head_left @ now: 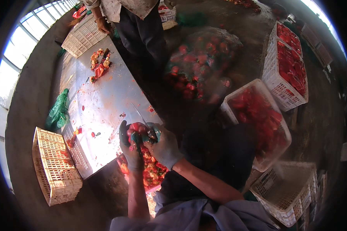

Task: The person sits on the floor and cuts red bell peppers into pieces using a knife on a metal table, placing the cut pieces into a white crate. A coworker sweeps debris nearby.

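Observation:
My left hand (131, 151), in a grey and dark green work glove, is closed around a red bell pepper (136, 127). My right hand (164, 147), gloved alike, grips a knife (140, 115) at the pepper's right side. The thin blade points up and to the left, over the edge of the metal table (115, 90); my fingers mostly hide the handle. Beneath both hands a pink-rimmed container holds red and orange pepper scraps (153, 174). Cores and pieces of pepper (99, 70) lie farther off on the tabletop.
Another person (138, 27) stands across the table. A pile of red peppers (200, 61) lies beyond it. At right are a tub of red pepper pieces (283, 133), full crates (275, 82) and an empty crate (266, 184). Another crate (59, 169) and green netting (58, 111) are at left.

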Demonstrator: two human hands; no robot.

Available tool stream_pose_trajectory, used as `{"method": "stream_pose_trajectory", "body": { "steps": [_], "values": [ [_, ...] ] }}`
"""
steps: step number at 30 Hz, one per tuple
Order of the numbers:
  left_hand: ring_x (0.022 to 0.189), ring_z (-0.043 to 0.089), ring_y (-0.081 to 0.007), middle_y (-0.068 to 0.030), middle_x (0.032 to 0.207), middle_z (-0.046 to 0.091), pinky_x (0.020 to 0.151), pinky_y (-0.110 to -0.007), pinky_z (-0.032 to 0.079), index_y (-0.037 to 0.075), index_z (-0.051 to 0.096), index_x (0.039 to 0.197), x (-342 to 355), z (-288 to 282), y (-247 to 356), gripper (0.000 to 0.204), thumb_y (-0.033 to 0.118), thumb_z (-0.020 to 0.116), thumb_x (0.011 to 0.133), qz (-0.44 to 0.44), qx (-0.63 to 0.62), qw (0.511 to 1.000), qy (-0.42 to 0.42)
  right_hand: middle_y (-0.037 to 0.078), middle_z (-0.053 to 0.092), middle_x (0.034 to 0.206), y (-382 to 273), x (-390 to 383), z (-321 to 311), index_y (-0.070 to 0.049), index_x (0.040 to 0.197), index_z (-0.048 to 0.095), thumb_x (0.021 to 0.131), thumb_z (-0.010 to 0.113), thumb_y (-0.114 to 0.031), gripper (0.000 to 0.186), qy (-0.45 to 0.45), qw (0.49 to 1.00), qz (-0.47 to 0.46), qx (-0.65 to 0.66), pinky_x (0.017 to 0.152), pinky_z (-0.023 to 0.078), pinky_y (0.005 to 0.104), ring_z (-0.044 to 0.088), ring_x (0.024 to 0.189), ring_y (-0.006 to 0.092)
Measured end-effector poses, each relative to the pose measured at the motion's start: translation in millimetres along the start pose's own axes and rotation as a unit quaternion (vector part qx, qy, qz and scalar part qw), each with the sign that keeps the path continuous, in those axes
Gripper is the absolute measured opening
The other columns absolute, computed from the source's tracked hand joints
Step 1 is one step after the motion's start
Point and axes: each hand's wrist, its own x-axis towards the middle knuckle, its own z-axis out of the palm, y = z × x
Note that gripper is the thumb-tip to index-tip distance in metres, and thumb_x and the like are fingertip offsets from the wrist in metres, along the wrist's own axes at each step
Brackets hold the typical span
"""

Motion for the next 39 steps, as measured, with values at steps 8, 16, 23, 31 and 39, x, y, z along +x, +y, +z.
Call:
{"method": "stream_pose_trajectory", "body": {
  "steps": [8, 16, 23, 31, 39],
  "values": [
    [0.130, 0.067, -0.0412, -0.0275, 0.142, 0.067, 0.111, -0.048, 0.052, -0.005, 0.057, 0.152, 67, -48, -99, 0.076, 0.056, 0.057, 0.107, 0.241, 0.212, 0.946, 0.052, 0.018, 0.080, 0.110, 51, 40, 68, -0.002, 0.129, 0.070, 0.083, 0.090, -0.010, 0.050, -0.028, 0.999, 0.036, 0.015, 0.089, 0.063, 0.0419, 0.080, 0.100, 0.0331],
    [0.126, 0.067, -0.0472, -0.0330, 0.136, 0.066, 0.108, -0.052, 0.053, -0.007, 0.055, 0.151, 56, -47, -122, 0.066, 0.045, 0.057, 0.111, 0.181, 0.238, 0.950, 0.092, 0.021, 0.078, 0.108, 63, 38, 58, -0.003, 0.123, 0.070, 0.091, 0.084, -0.023, 0.040, -0.081, 0.990, 0.074, -0.092, 0.092, 0.060, 0.0489, 0.076, 0.104, 0.0434],
    [0.129, 0.063, -0.0479, -0.0311, 0.142, 0.064, 0.111, -0.053, 0.050, -0.008, 0.052, 0.153, 55, -41, -127, 0.062, 0.040, 0.053, 0.113, 0.169, 0.263, 0.944, 0.105, 0.029, 0.074, 0.120, 63, 20, 35, 0.001, 0.128, 0.066, 0.093, 0.081, -0.022, 0.044, -0.182, 0.965, 0.020, -0.186, 0.097, 0.057, 0.0553, 0.072, 0.112, 0.0488],
    [0.133, 0.059, -0.0479, -0.0290, 0.148, 0.060, 0.112, -0.056, 0.046, -0.002, 0.052, 0.155, 56, -37, -123, 0.061, 0.040, 0.054, 0.112, 0.145, 0.336, 0.924, 0.113, 0.035, 0.070, 0.131, 66, 22, 49, 0.009, 0.143, 0.057, 0.094, 0.082, -0.026, 0.066, -0.195, 0.943, 0.032, -0.269, 0.106, 0.056, 0.0525, 0.069, 0.121, 0.0495],
    [0.131, 0.059, -0.0468, -0.0266, 0.142, 0.062, 0.112, -0.056, 0.046, -0.002, 0.056, 0.152, 52, -33, -119, 0.065, 0.041, 0.062, 0.103, 0.136, 0.328, 0.925, 0.133, 0.032, 0.076, 0.116, 97, 49, 80, 0.004, 0.117, 0.072, 0.100, 0.071, -0.029, 0.036, -0.160, 0.945, -0.025, -0.285, 0.099, 0.060, 0.0516, 0.074, 0.112, 0.0476]
  ]
}}
